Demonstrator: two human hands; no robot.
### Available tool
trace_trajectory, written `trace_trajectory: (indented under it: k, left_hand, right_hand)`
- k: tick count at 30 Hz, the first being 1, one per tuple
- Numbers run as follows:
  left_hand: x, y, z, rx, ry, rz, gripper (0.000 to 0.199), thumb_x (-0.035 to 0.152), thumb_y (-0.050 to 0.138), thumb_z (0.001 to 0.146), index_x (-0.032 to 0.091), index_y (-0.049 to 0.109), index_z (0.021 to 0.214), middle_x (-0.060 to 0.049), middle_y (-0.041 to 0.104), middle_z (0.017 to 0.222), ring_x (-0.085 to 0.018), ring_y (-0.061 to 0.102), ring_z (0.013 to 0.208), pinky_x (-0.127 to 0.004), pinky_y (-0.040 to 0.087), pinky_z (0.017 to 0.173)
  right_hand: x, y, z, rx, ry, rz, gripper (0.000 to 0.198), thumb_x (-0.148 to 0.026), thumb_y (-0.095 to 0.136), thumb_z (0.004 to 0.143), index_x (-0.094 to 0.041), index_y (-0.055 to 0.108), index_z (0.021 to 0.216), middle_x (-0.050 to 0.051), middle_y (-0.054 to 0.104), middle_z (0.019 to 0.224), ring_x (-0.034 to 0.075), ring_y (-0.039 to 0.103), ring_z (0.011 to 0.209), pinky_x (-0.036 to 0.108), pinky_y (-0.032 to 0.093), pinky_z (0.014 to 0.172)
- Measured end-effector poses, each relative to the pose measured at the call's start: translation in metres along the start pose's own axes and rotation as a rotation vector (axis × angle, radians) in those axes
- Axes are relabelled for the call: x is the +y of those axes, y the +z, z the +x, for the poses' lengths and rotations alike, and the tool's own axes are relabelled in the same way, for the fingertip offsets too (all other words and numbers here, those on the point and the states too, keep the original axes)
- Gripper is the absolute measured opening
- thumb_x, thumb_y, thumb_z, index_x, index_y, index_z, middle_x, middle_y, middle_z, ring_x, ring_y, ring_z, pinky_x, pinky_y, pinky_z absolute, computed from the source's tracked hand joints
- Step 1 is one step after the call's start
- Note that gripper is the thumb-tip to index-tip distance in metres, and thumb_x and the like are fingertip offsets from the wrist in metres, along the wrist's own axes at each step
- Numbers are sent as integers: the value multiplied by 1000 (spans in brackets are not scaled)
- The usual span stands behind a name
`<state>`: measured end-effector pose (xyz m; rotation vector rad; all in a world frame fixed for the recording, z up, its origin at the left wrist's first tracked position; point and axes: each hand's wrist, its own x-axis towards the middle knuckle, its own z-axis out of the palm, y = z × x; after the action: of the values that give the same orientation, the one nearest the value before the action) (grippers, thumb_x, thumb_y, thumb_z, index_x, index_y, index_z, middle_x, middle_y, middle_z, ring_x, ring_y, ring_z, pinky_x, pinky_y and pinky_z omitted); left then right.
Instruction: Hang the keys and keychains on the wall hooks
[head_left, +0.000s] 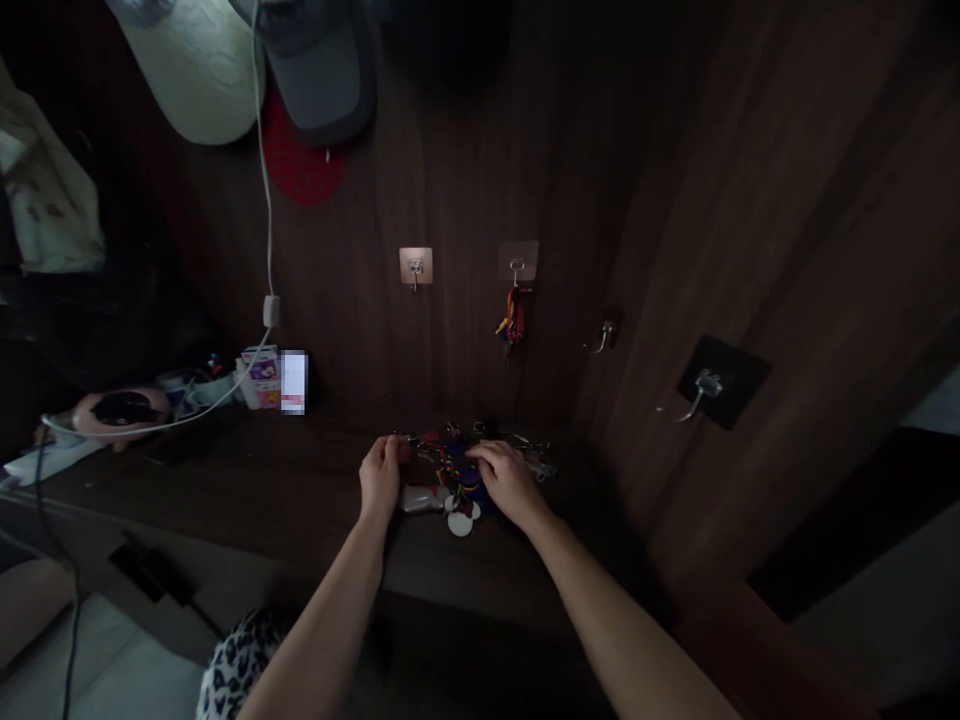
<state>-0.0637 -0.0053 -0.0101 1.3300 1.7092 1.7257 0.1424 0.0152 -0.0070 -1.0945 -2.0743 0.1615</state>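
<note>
Low on a dark wooden shelf [337, 470] lies a heap of keys [536, 455] and small items with red, yellow and blue cords [448, 468]. My left hand [381, 478] is at the heap's left edge, fingers curled together; what they hold is too dark to make out. Over the heap's right part bends my right hand [508, 478], its fingers drawn together beside a dark blue-purple item [470, 480]. Their tips hide whatever they pinch. Between the hands, nearer me, lie a greyish packet [424, 499] and white round tags [460, 523].
Keys on red and yellow cords [514, 318] hang from a wall hook [517, 268]. Bare hooks [416, 268] are left and right of it, one on a black plate [724, 382]. Leftward stand small boxes [262, 375], a lit screen [294, 382] and a white cable [268, 200]. Caps [319, 85] hang above.
</note>
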Motion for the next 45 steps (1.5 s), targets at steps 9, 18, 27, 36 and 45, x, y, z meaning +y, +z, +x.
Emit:
trace_trajectory:
  k: [9, 18, 27, 36, 45]
  left_hand:
    - [4, 6, -2, -208, 139, 290, 22, 27, 48, 79, 25, 69, 85, -3, 69, 96, -20, 59, 97, -30, 41, 85]
    - [4, 8, -4, -278, 179, 472, 24, 32, 47, 81, 26, 68, 89, -4, 69, 99, -21, 59, 97, -30, 40, 82]
    - [6, 6, -6, -152, 68, 455, 22, 34, 44, 82, 22, 63, 83, -6, 69, 80, -20, 62, 79, -25, 40, 67]
    - [7, 6, -9, -86, 19, 496, 19, 30, 48, 79, 21, 52, 95, -4, 64, 74, -20, 62, 71, -25, 39, 59]
    - [2, 6, -6, -30, 226, 514, 30, 11, 49, 70, 19, 58, 98, -8, 62, 94, -22, 56, 93, -32, 43, 81]
  right_hand:
    - [-14, -7, -5, -109, -65, -36, 28, -14, 45, 84, -26, 65, 98, 2, 66, 98, 18, 53, 101, 35, 35, 88]
    - [-23, -5, -8, -246, -143, -62, 23, -29, 46, 87, -31, 64, 101, 0, 66, 105, 19, 51, 105, 40, 30, 92]
    - [-13, 2, -1, -132, 42, 44, 13, -21, 61, 75, -23, 61, 87, 1, 67, 88, 18, 59, 86, 31, 40, 78]
    - [-23, 2, -5, -173, -16, -57, 25, -35, 54, 82, -30, 60, 106, 2, 65, 101, 21, 54, 98, 37, 36, 84]
    - [-21, 9, -1, -156, -64, -6, 14, -16, 59, 77, -25, 65, 85, 1, 65, 93, 18, 57, 93, 34, 37, 85]
